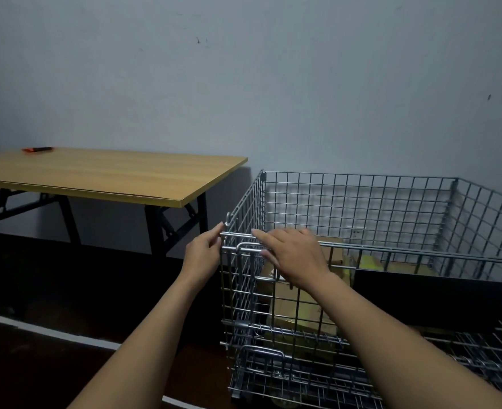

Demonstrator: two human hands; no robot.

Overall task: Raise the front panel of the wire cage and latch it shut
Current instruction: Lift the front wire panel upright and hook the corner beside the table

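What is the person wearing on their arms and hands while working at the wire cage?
Nothing that shows. The left hand and the right hand are bare, without gloves, rings or a watch, and both forearms are uncovered to the frame edge; no sleeve is in view.

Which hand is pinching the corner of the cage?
The left hand pinches the cage's front left corner. The right hand lies flat on the top bar instead.

A wooden folding worktop (119,175) on black legs fills the frame's left, an orange-and-black tool (38,149) lying at its far upper-left edge.
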